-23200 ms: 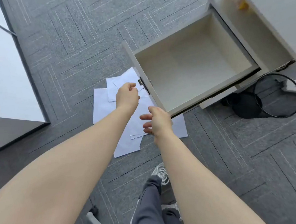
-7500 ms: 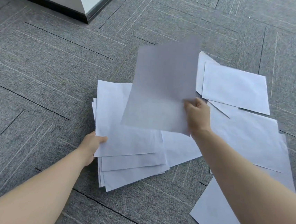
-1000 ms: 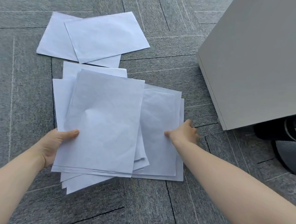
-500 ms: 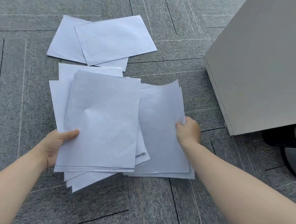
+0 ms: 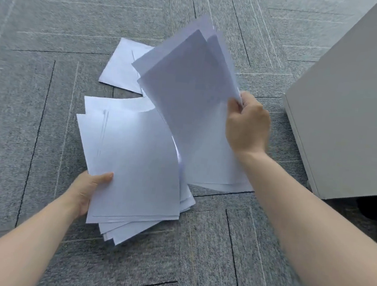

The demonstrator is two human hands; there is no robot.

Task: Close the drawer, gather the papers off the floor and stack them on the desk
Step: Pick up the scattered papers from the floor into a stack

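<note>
Floor point(image 5: 56, 26): grey carpet tiles fill the view; the camera has pulled in closer than half a second ago.
Cabinet point(image 5: 352, 108): pale grey block at 3 o'clock, its face flat and unbroken, so I judge the drawer step done; the surface where the papers must end up is not in view.
Gathered stack point(image 5: 139, 161): a loose, fanned pile at the centre, bowed upward, its lower corners splayed toward 6 o'clock; it has not shifted in the last second.
Lifted sheets point(image 5: 188, 85): the change. A second ago these lay flat on the floor at the stack's right; now they are swung up on edge toward 12 o'clock, far corners fanning apart. A few sheets still seem to lie flat beneath them, near 4 o'clock.
Left-over sheets point(image 5: 121, 67): two overlapping pages still flat on the floor at 11 o'clock, partly hidden behind the lifted ones.
Right hand point(image 5: 246, 125): fingers curled closed, pinching the near corner of the lifted sheets.
Left hand point(image 5: 86, 190): thumb on top, fingers underneath out of sight, clamping the stack's lower left edge.
Meaning: the gathering is well along; I judge the lifted sheets go onto the stack next, then the remaining pages.
</note>
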